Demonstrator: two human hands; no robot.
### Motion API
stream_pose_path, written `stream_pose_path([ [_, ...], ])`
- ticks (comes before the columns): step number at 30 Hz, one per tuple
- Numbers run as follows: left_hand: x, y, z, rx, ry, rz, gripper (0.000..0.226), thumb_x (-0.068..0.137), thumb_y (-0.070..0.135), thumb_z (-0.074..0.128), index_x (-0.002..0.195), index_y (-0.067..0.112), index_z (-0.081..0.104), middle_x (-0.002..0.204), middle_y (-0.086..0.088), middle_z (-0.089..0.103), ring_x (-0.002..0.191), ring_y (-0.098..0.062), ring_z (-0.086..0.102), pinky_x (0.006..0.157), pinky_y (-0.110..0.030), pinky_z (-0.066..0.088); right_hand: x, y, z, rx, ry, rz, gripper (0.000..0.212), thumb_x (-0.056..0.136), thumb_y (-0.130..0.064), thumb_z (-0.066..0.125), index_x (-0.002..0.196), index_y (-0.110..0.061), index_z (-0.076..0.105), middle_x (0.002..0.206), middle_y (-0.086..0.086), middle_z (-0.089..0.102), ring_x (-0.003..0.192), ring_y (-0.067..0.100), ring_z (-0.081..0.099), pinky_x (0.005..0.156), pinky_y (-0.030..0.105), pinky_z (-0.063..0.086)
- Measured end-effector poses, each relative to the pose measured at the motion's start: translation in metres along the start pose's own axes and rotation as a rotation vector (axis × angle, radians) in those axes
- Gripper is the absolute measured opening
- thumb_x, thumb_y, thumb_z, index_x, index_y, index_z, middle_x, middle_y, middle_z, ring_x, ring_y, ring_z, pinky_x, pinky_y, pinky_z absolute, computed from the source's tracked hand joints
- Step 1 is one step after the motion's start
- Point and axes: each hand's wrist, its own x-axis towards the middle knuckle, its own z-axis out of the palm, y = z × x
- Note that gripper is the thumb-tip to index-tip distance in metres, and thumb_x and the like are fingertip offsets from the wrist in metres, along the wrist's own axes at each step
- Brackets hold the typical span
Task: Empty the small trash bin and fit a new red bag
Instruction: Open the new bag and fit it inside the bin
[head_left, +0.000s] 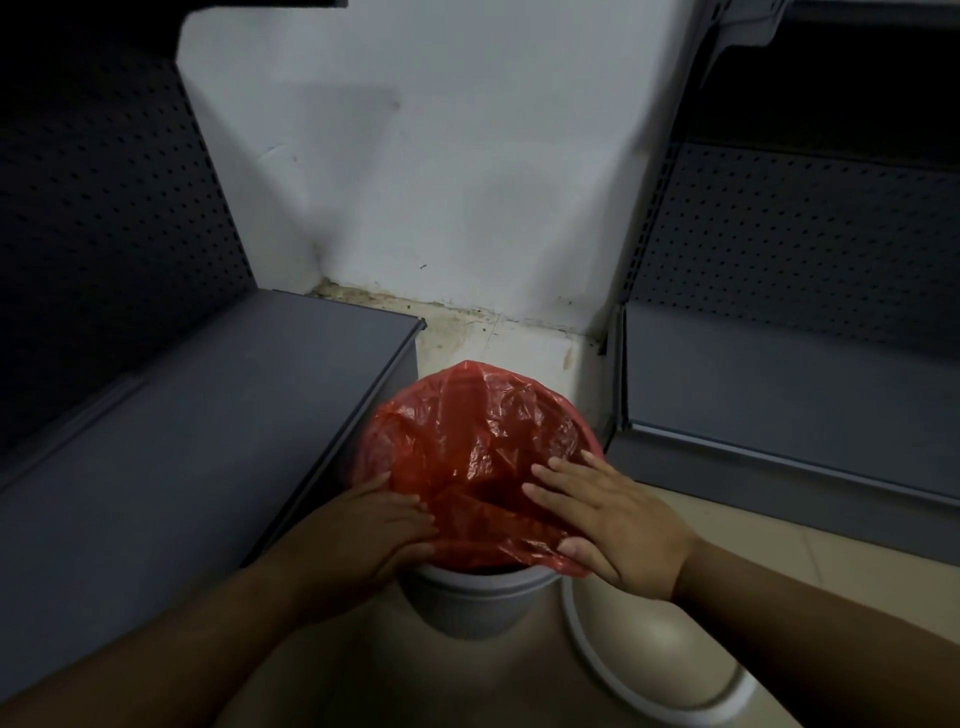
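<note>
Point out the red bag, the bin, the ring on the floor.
red bag (478, 441), head view, crinkled middle.
bin (467, 603), head view, grey front wall.
white ring (597, 670), head view, left arc.

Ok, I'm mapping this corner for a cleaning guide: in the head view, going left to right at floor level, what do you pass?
Dark grey shelf base → left hand → red bag over the grey bin → right hand → second grey shelf base.

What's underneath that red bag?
A small grey bin: the red bag is draped over its mouth, both hands pressing it down. Only the bin's near wall shows; its inside is covered.
</note>
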Motion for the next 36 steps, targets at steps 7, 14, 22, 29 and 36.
stream_pose_path([
  [7,-0.024,0.004,0.013,-0.036,0.298,0.085,0.038,0.093,0.050,0.035,0.091,0.029,0.066,0.088,0.009,0.074,0.089,-0.003,0.063,0.093,-0.023,0.039,0.001,0.002,0.002,0.006,0.022,0.011,0.056,0.098,-0.055,0.010,0.142,-0.029,0.034,0.141,0.003,0.053,0.132,0.023,0.047,0.114,0.049,0.023],
  [14,-0.031,0.011,0.009,-0.073,0.439,0.107,0.034,0.093,0.041,0.043,0.083,0.020,0.069,0.081,0.003,0.072,0.080,-0.008,0.058,0.070,-0.026,0.047,0.006,-0.002,-0.005,0.018,-0.005,0.012,0.066,0.096,-0.058,0.013,0.133,-0.022,0.054,0.128,0.004,0.064,0.120,0.022,0.059,0.111,0.049,0.022],
  [22,-0.048,0.011,0.006,0.240,0.367,0.376,0.008,0.078,0.020,0.062,0.085,0.023,0.063,0.080,0.004,0.070,0.075,-0.013,0.054,0.063,-0.025,0.045,0.000,-0.002,0.003,-0.071,0.008,-0.063,0.068,0.091,-0.066,0.018,0.139,-0.022,0.038,0.134,0.005,0.059,0.125,0.022,0.056,0.107,0.054,0.026],
  [29,-0.042,0.019,-0.008,0.273,0.214,0.357,0.039,0.085,0.052,0.047,0.058,0.027,0.060,0.062,0.009,0.061,0.056,-0.011,0.053,0.055,-0.021,0.041,0.010,-0.004,-0.009,0.093,0.126,-0.010,0.076,0.089,-0.070,0.015,0.139,-0.021,0.044,0.142,0.004,0.051,0.134,0.021,0.044,0.115,0.050,0.025],
  [36,0.025,0.019,-0.010,-0.413,0.470,-0.768,0.066,0.084,0.052,0.022,0.135,0.015,0.038,0.147,-0.013,0.034,0.136,-0.027,0.029,0.108,-0.043,0.028,0.057,-0.036,-0.007,0.444,0.146,0.665,0.063,0.097,-0.051,0.026,0.152,-0.020,0.017,0.161,0.002,0.011,0.148,0.021,0.008,0.119,0.035,0.008],
])
